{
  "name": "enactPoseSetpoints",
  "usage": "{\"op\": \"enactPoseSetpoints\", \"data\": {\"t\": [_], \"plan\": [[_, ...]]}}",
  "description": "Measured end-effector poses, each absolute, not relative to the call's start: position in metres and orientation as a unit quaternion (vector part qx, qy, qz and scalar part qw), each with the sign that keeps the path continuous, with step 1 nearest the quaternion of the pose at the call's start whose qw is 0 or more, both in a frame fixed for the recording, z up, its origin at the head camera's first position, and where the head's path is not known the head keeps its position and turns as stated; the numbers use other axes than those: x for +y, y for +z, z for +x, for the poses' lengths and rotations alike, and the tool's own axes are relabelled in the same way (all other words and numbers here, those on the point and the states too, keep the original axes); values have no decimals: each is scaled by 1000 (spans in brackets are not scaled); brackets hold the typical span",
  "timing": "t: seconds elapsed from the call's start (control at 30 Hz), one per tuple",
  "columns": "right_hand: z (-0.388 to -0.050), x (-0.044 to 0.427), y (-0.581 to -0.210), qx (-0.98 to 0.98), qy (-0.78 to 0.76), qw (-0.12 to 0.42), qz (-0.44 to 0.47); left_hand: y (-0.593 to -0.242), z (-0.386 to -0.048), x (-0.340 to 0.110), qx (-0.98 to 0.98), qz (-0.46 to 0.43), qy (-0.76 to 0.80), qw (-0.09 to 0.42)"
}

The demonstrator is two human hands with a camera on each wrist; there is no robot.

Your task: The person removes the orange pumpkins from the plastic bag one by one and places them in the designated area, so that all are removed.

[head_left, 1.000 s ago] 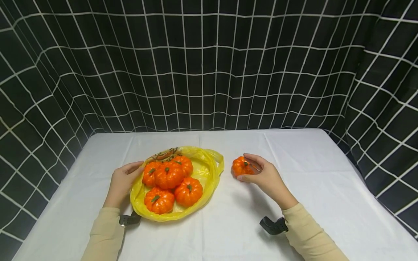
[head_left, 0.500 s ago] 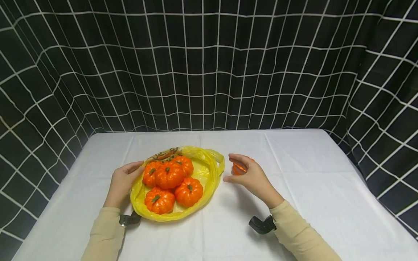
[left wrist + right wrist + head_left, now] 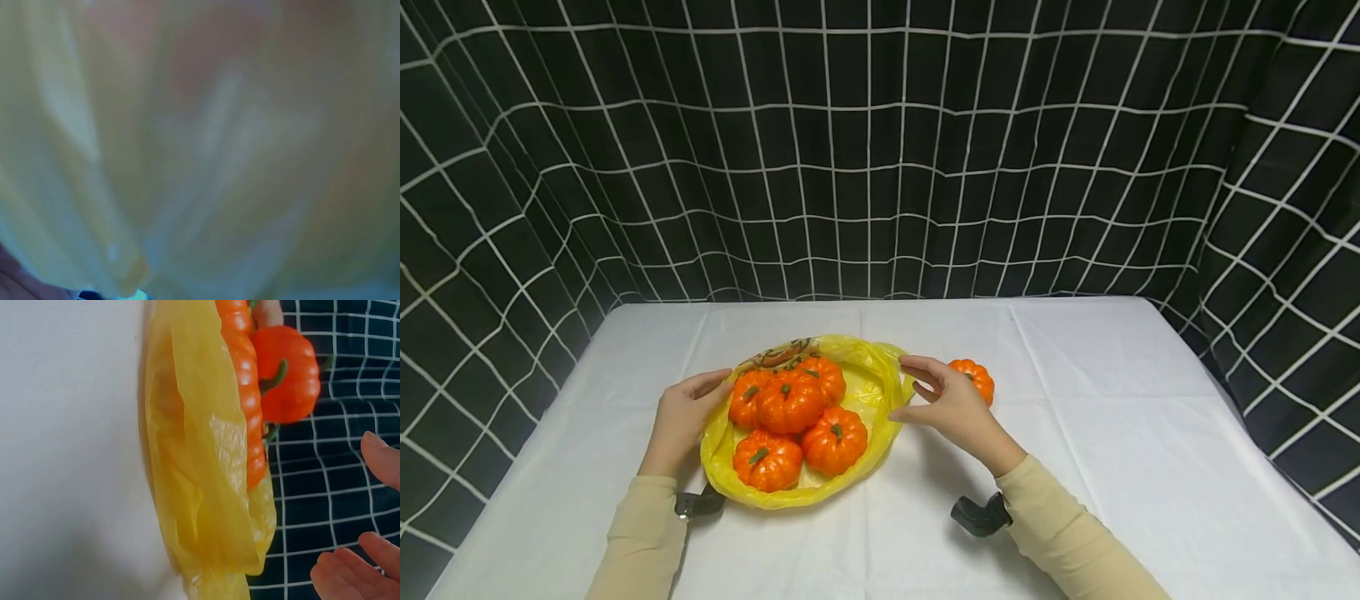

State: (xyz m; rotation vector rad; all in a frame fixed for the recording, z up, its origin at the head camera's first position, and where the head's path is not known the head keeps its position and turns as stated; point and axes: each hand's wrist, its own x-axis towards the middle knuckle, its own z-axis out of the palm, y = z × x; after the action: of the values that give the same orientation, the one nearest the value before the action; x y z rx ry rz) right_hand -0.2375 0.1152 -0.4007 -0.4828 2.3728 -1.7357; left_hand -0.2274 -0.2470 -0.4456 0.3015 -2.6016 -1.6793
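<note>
A yellow plastic bag lies spread on the table with its mouth upward. Inside it sit several small orange pumpkins, one heaped on top of the others. My left hand rests at the bag's left side, fingertips by the rim; the bag's blurred film fills the left wrist view. At the right rim, by the bag's handle loop, my right hand is spread with thumb and fingers apart, holding nothing. Another orange pumpkin stands outside the bag, partly hidden behind the right hand.
A white cloth covers the table. Black curtains with a white grid surround its back and sides. Each wrist carries a black camera mount.
My right hand has moved left, away from the loose pumpkin and over to the bag's right rim. That pumpkin is left on the table. The left hand keeps its place.
</note>
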Motion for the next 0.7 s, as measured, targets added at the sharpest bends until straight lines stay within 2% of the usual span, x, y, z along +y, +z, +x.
{"op": "enactPoseSetpoints", "data": {"t": [0.7], "plan": [[-240, 74, -397, 810, -547, 101, -187, -446, -228, -245, -834, 102, -542, 21]]}}
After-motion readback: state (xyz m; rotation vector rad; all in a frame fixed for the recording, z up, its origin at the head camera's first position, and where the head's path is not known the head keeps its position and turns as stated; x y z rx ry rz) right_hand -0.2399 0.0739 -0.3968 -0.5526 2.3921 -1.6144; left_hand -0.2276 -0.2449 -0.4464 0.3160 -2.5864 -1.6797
